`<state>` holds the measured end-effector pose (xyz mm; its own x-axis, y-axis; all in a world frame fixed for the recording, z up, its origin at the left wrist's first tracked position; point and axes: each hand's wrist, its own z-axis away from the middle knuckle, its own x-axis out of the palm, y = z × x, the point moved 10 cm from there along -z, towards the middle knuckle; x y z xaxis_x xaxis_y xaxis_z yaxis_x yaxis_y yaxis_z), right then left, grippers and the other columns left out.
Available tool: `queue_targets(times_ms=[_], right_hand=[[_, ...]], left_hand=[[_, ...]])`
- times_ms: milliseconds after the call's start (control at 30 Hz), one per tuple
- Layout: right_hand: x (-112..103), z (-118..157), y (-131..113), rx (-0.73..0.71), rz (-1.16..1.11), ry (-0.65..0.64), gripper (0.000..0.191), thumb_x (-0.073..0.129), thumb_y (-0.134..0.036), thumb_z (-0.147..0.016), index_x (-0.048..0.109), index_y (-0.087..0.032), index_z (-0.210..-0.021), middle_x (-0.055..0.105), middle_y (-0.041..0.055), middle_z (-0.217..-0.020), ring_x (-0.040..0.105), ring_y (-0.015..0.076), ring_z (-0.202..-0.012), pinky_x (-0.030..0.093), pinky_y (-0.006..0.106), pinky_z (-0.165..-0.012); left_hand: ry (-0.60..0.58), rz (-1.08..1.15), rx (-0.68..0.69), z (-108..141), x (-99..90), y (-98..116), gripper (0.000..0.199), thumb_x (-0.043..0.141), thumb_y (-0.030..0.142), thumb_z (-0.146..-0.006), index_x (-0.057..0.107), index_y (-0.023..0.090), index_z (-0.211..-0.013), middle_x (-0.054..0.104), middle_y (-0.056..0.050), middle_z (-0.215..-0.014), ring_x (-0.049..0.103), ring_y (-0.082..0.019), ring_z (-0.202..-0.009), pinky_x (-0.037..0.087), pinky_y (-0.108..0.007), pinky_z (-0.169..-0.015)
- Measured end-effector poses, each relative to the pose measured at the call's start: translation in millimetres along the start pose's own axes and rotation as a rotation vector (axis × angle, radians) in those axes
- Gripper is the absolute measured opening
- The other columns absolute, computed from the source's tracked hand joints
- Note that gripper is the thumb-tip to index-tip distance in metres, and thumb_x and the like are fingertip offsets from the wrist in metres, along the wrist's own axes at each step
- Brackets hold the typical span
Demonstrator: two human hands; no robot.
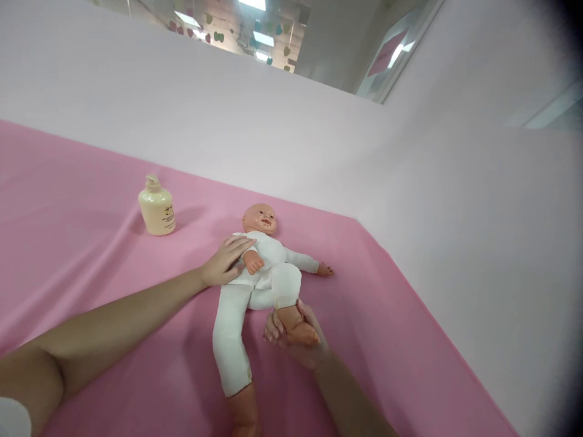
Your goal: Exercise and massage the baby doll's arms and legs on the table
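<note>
A baby doll [268, 252] with a white cloth body lies on its back on the pink sheet [150, 370], its head toward the wall. My left hand [228, 261] rests on the doll's side and upper arm, fingers stretched over it. My right hand [303, 340] is wrapped round the doll's lower leg near the foot [298, 328], and that leg is bent at the knee. The doll's other leg [231, 340] lies extended toward me. One doll arm is stretched out to the right; the other is bent beside my left fingers.
A cream pump bottle [157, 209] stands upright on the sheet, left of the doll. Behind the sheet rises a white wall [204, 127], which continues along the right side. A window [282, 39] is set in it at the top.
</note>
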<state>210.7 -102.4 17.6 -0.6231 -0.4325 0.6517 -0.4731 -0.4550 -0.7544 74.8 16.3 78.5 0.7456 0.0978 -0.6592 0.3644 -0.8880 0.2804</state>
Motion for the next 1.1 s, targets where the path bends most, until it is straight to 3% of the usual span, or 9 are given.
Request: queue_targets(times_ms=[400, 1100], right_hand=[[5.5, -0.7, -2.5, -0.009, 0.024, 0.011, 0.072, 0.041, -0.081, -0.089, 0.062, -0.017, -0.065, 0.05, 0.0033, -0.067, 0.048, 0.0177, -0.068, 0.039, 0.035, -0.079], [1.2, -1.1, 2.0, -0.012, 0.025, -0.004, 0.071, 0.041, -0.081, -0.089, 0.062, -0.017, -0.066, 0.052, 0.0042, -0.067, 0.051, 0.0174, -0.068, 0.044, 0.034, -0.079]], left_hand=[[0.029, 0.004, -0.057, 0.9, 4.3, -8.2, 0.057, 0.041, 0.021, -0.094, 0.044, 0.022, -0.15, 0.059, -0.011, -0.143, 0.046, -0.029, -0.138, 0.036, -0.055, -0.117], [0.022, 0.016, -0.08, -5.4, -2.3, -3.3, 0.047, 0.043, 0.02, -0.09, 0.056, 0.021, -0.136, 0.068, -0.011, -0.128, 0.054, -0.029, -0.128, 0.041, -0.054, -0.114]])
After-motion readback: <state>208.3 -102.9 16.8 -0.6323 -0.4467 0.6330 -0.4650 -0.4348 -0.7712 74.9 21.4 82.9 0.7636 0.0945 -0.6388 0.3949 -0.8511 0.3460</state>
